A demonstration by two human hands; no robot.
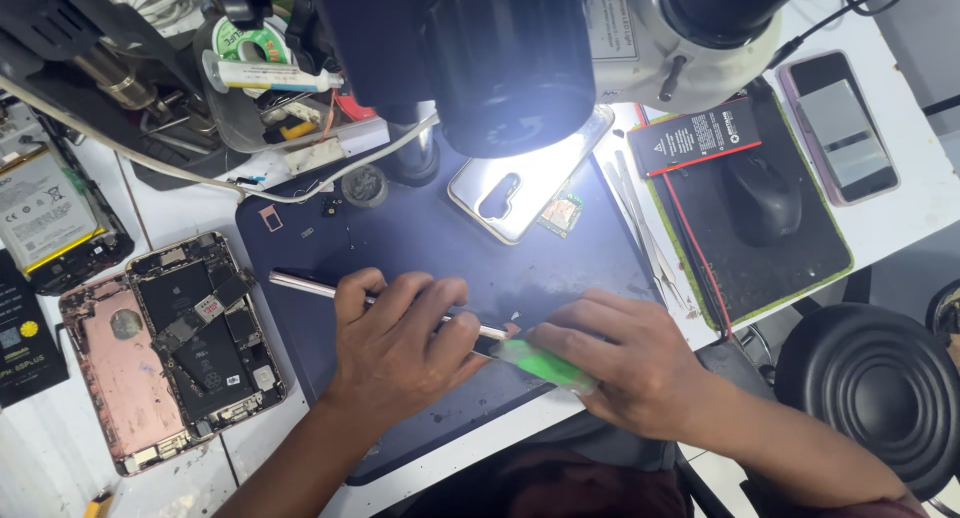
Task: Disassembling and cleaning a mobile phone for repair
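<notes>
My left hand (pixel 400 343) rests on a dark blue work mat (pixel 420 238) and grips a thin metal tool (pixel 300 285) that runs under the fingers, its tip showing near the right hand. My right hand (pixel 625 363) holds a green translucent tool (pixel 545 363) flat on the mat's front edge. Both tool tips meet at a small part between the hands, too small to make out. A black microscope head (pixel 510 58) hangs above the mat and lights it.
An opened pink phone (pixel 175 343) lies at the left beside a battery (pixel 40 208). A silver phone back cover (pixel 525 183) lies under the microscope. Tweezers (pixel 645 233), a black mouse (pixel 760 193) on its pad, another phone (pixel 840 128) and a round stool (pixel 870 388) are at the right.
</notes>
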